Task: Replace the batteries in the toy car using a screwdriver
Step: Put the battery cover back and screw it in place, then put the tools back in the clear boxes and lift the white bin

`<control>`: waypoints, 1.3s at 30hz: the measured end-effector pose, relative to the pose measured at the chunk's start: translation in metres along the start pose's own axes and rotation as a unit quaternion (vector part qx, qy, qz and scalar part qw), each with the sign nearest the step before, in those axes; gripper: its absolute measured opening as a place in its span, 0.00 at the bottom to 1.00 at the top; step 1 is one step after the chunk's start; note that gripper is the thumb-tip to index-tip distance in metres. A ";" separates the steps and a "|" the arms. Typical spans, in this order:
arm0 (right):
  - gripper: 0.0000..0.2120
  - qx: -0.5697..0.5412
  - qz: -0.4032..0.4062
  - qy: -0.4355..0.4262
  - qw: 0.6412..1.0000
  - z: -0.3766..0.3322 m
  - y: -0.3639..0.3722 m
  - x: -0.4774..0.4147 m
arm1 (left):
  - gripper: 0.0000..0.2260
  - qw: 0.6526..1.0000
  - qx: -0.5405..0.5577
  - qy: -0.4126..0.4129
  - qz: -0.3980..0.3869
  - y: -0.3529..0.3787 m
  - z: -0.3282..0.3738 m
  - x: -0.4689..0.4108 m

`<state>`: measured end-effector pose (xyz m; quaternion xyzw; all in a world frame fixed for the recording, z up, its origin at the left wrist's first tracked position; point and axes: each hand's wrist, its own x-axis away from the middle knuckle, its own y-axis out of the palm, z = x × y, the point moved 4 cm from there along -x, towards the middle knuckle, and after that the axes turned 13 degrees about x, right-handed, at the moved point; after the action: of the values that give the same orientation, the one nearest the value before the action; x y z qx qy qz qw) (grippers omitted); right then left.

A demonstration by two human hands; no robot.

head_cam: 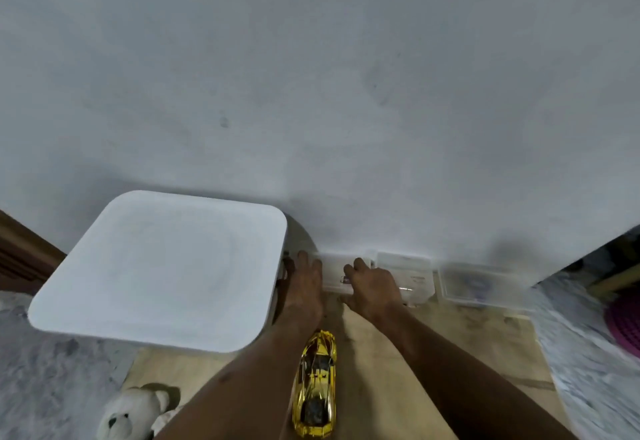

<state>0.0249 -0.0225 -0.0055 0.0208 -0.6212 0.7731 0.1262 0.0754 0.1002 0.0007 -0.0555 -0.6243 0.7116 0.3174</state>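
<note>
A shiny gold toy car lies on the wooden surface between my forearms, its length running away from me. Both hands reach forward to a clear plastic box at the foot of the white wall. My left hand rests by the box's left side with fingers extended. My right hand lies over the box's right part, fingers curled on it. Whether either hand grips anything is hidden. No screwdriver or batteries can be made out.
A large white square lid or bin stands at left. Two more clear plastic boxes line the wall at right. A white teddy bear lies at bottom left, a purple object at far right.
</note>
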 end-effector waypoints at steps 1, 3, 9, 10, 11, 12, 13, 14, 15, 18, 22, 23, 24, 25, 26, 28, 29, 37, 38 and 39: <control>0.21 0.007 0.002 -0.007 1.000 -0.001 0.002 -0.002 | 0.28 0.995 -0.092 0.010 -0.028 0.003 -0.001 -0.006; 0.18 0.013 0.008 -0.022 1.000 -0.005 0.003 -0.005 | 0.33 0.978 -0.198 0.018 -0.061 0.010 -0.003 -0.012; 0.18 -0.005 -0.002 -0.028 1.000 -0.012 0.004 -0.009 | 0.27 0.983 -0.172 0.017 -0.066 0.006 0.001 -0.025; 0.19 -0.012 0.001 -0.026 1.000 -0.011 0.003 -0.009 | 0.27 0.988 -0.142 0.011 -0.062 0.004 0.000 -0.025; 0.20 -0.018 0.009 -0.025 0.999 -0.011 0.003 -0.010 | 0.26 0.988 -0.139 0.012 -0.063 0.002 0.000 -0.025; 0.21 -0.021 0.015 -0.024 0.999 -0.010 0.003 -0.010 | 0.25 0.991 -0.115 0.010 -0.062 0.000 0.002 -0.023; 0.23 -0.024 0.024 -0.021 0.999 -0.010 0.002 -0.011 | 0.24 0.993 -0.101 0.014 -0.066 -0.003 0.003 -0.022; 0.25 -0.028 0.029 -0.017 0.999 -0.009 0.003 -0.011 | 0.24 0.993 -0.089 0.026 -0.071 -0.006 0.005 -0.022; 0.27 -0.035 0.033 -0.012 0.999 -0.008 0.002 -0.011 | 0.26 0.993 -0.089 0.031 -0.067 -0.011 0.006 -0.023; 0.28 -0.090 0.061 -0.009 0.994 -0.002 -0.004 -0.008 | 0.32 0.995 -0.087 0.025 -0.047 -0.026 0.009 -0.026; 0.17 -0.257 0.168 0.010 0.952 0.015 -0.017 0.016 | 0.27 0.996 -0.064 0.051 -0.041 -0.050 0.012 -0.033; 0.16 -0.285 0.184 0.013 0.941 0.018 -0.015 0.023 | 0.25 0.995 -0.071 0.058 -0.043 -0.055 0.013 -0.035; 0.16 -0.291 0.187 0.006 0.938 0.020 -0.012 0.026 | 0.23 0.994 -0.073 0.062 -0.043 -0.062 0.013 -0.036; 0.18 -0.282 0.173 -0.016 0.944 0.019 -0.009 0.028 | 0.21 0.995 -0.068 0.065 -0.044 -0.067 0.013 -0.040; 0.20 -0.265 0.156 -0.039 0.951 0.015 -0.006 0.026 | 0.21 0.995 -0.061 0.068 -0.046 -0.071 0.013 -0.043; 0.23 -0.216 0.126 -0.065 0.966 0.004 -0.003 0.017 | 0.23 0.995 -0.045 0.068 -0.054 -0.076 0.013 -0.047; 0.23 -0.209 0.108 -0.065 0.970 -0.001 -0.004 0.011 | 0.23 0.996 -0.032 0.068 -0.058 -0.076 0.014 -0.049; 0.14 -0.191 0.080 -0.071 0.976 -0.030 0.004 -0.039 | 0.19 0.997 -0.013 0.069 -0.041 -0.077 0.014 -0.050; 0.13 -0.200 0.079 -0.067 0.974 -0.031 0.005 -0.040 | 0.19 0.997 -0.010 0.070 -0.040 -0.076 0.014 -0.049; 0.13 -0.203 0.079 -0.070 0.973 -0.030 0.006 -0.040 | 0.18 0.997 -0.009 0.069 -0.038 -0.075 0.014 -0.048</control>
<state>0.0660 -0.0012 -0.0254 -0.0004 -0.7721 0.6351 0.0221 0.1352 0.0645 0.0574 -0.0835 -0.6088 0.6878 0.3865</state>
